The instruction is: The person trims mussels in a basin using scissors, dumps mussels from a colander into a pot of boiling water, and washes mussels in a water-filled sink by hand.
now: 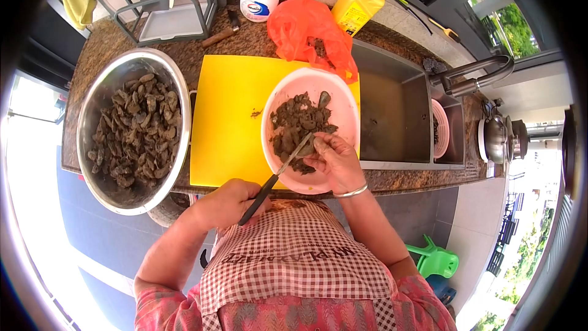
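My left hand (233,203) is wrapped round the black handle of a knife (259,198), whose narrow blade reaches up over a pink bowl (347,95). My right hand (335,162), with a bracelet at the wrist, pinches a muddy shell (323,145) at the blade's tip. Inside the bowl lie dark, muddy shells and scraps (297,119). The bowl rests on the right part of a yellow board (226,116). Left of the board, a large metal bowl (86,141) holds a heap of muddy shells (138,129).
Behind the bowl are a red plastic bag (300,21), a pink-topped bottle (258,3) and a yellow pump bottle (358,6). A sink (395,104) with a faucet (471,86) is at right. A rack (168,15) and a wooden-handled tool (218,37) are at back left.
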Demonstrator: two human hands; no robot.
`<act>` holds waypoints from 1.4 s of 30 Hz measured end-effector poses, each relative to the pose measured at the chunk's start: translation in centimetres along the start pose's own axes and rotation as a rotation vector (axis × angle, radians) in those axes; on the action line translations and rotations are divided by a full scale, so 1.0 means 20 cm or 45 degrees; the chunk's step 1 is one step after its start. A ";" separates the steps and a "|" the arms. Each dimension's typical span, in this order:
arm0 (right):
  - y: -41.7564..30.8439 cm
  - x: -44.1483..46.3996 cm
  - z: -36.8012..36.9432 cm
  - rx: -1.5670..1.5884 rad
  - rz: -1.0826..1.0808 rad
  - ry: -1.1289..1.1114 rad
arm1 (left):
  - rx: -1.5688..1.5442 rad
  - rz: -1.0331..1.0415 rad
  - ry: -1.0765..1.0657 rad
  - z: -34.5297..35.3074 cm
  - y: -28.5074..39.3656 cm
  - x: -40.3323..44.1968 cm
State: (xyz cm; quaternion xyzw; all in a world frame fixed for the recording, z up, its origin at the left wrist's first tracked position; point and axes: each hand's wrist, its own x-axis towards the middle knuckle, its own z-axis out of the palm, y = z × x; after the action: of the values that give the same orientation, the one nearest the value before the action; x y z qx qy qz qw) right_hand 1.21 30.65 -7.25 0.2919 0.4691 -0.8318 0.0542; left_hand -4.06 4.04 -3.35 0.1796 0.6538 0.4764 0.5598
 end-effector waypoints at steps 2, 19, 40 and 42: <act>-0.01 -0.01 0.03 0.022 0.020 0.016 | -0.101 -0.024 -0.019 0.00 0.01 0.01; -0.29 0.06 -0.06 -1.576 -1.032 0.233 | -0.577 0.130 0.200 -0.03 -0.12 -0.10; -0.23 0.23 0.09 -0.547 -0.077 -0.086 | -0.392 0.043 -0.025 -0.03 -0.09 -0.15; -0.23 0.18 0.09 -0.369 -0.142 -0.094 | -0.294 0.095 -0.034 -0.04 -0.09 -0.12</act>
State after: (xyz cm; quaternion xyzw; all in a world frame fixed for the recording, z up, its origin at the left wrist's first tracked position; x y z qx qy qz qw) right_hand -4.22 32.35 -5.12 0.2236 0.5973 -0.7673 0.0668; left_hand -3.46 0.92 -3.58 0.1444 0.5798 0.5665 0.5675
